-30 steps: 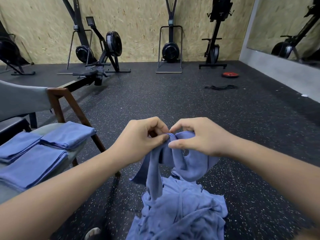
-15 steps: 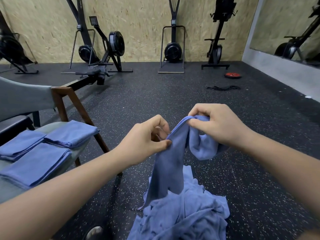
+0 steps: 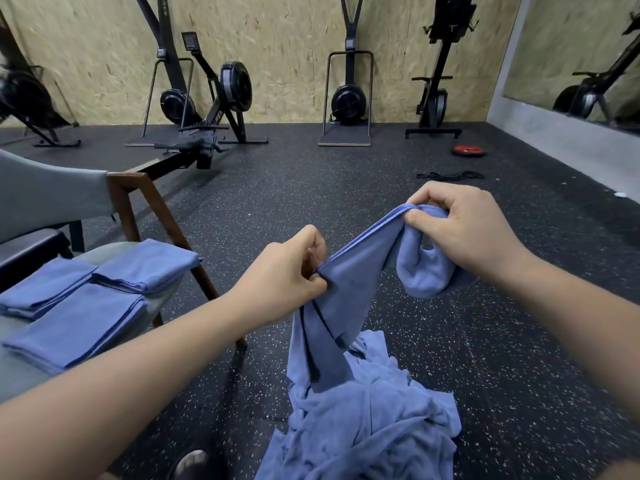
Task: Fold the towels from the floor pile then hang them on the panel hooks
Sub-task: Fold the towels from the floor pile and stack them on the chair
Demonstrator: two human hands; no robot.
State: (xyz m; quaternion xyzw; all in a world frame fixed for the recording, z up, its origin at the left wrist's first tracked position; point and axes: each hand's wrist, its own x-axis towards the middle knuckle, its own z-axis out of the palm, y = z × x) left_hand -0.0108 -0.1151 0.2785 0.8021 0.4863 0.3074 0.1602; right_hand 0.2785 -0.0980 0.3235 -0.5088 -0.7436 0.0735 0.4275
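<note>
A blue towel (image 3: 349, 289) is stretched between my two hands above the floor. My left hand (image 3: 287, 268) pinches its edge at the lower left. Higher and to the right, my right hand (image 3: 464, 230) grips the same hemmed edge, with a bunched part of the towel hanging under it. The rest of the towel drops down onto a crumpled pile of blue towels (image 3: 367, 424) on the floor. Three folded blue towels (image 3: 86, 306) lie on a chair seat at the left. No panel hooks are in view.
A grey padded chair (image 3: 131, 202) with wooden arms stands at the left. Rowing and ski machines (image 3: 214, 109) line the far wooden wall. A red weight plate (image 3: 468, 150) and a black band (image 3: 450, 175) lie on the dark rubber floor (image 3: 311, 188). A mirror (image 3: 571, 53) is at the right.
My hands have drawn apart along the towel's edge: the right hand rose up and to the right, the left stayed low. The towel now spans between them.
</note>
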